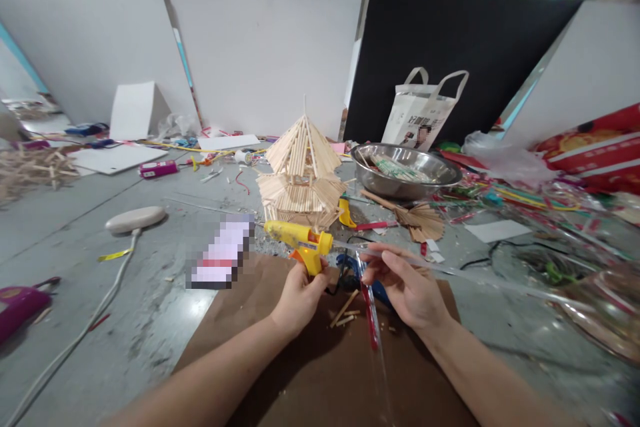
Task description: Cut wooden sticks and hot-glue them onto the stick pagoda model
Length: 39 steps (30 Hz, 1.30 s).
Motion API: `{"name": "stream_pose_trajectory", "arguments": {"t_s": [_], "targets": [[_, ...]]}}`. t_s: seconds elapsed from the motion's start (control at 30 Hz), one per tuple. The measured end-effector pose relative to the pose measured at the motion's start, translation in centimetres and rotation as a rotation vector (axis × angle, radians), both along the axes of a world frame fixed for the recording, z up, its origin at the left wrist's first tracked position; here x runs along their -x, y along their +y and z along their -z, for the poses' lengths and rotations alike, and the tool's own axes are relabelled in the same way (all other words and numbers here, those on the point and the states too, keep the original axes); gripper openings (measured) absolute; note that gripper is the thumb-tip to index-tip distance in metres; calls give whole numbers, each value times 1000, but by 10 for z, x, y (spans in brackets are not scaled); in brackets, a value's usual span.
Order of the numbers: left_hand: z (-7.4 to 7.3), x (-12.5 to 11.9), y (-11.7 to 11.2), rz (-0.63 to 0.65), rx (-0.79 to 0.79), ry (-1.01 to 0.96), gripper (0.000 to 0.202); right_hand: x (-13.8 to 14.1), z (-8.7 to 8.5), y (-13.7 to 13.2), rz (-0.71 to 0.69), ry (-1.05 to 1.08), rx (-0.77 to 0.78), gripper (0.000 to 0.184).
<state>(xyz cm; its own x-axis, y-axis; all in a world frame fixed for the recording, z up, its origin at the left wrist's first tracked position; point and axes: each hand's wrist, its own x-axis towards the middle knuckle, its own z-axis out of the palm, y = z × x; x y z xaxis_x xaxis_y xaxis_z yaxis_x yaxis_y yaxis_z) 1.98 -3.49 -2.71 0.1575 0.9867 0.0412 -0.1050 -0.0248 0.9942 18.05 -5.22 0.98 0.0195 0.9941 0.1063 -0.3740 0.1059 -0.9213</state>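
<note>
My left hand point(303, 293) is wrapped round the handle of a yellow hot glue gun point(295, 236), whose nozzle points left. My right hand point(407, 283) pinches a long, clear glue stick point(467, 275) just behind the gun. One end of the stick meets the gun's rear, and the rest runs off to the right. Below my right hand, a clear strip with a red part point(371, 320) hangs or lies across the brown board point(300, 373); I cannot tell whether the fingers hold it too. Straight ahead stands a pagoda-like model point(303, 167) made of thin wooden sticks.
A steel bowl point(365, 177) with wrapped sticks stands behind right, near a white tote bag point(417, 113). A blurred phone-like thing point(223, 253) lies left of the gun. A white power strip point(135, 219) trails its cable. Short stick pieces point(345, 313) and scraps litter the surface.
</note>
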Motion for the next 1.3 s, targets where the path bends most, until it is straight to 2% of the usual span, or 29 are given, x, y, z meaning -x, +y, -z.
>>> {"name": "stream_pose_trajectory", "arguments": {"t_s": [0.33,0.63,0.77,0.97,1.3], "targets": [[8,0,2,-18,-17,50,15,-4,1,-1,-49,-69,-18,12],[0,-1,0,12,9,47,11,-6,1,1,-98,-70,-3,12],[2,-2,0,13,17,36,13,-7,0,1,-113,-75,-3,12],[14,-2,3,-79,-33,111,15,-7,-2,0,-116,-88,-35,12],[11,-1,0,-13,-80,139,16,-1,2,2,-29,-50,72,16]]}}
